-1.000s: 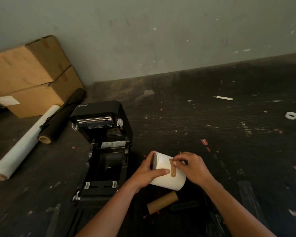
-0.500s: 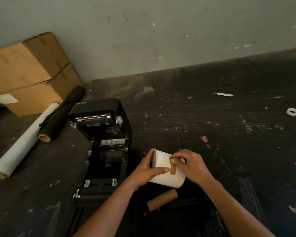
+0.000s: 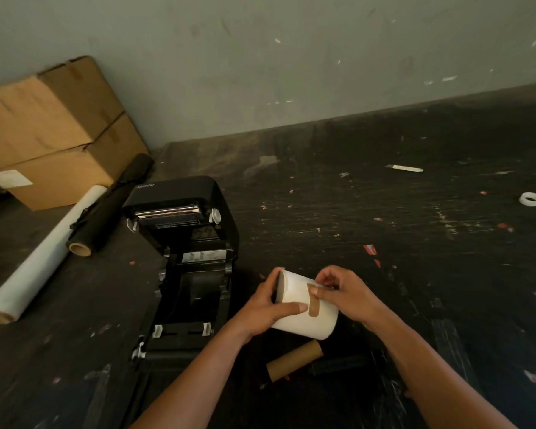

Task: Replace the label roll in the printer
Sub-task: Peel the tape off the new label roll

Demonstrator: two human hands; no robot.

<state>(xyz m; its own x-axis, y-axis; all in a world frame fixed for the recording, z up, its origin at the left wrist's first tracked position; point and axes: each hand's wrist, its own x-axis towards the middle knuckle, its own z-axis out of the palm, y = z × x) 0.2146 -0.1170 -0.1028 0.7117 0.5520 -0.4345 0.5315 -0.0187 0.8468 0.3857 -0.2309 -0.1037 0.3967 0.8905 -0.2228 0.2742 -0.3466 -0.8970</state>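
Dark floor [image 3: 322, 196], hands [image 3: 310, 300] gripping label roll [image 3: 304, 317]

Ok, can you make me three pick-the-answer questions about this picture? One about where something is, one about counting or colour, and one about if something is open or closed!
1. Where does the empty cardboard tube lie?
A. inside the printer
B. on the table, nearer the person than the held label roll
C. on top of the boxes

2. What colour is the strip of tape on the label roll?
A. brown
B. blue
C. green

3. How is the printer lid?
A. shut
C. taken off
B. open, swung back

Answers: 1 B, it rests below the left hand and right hand. 2 A, a brown strip crosses the white roll. 3 B, the bay is showing.
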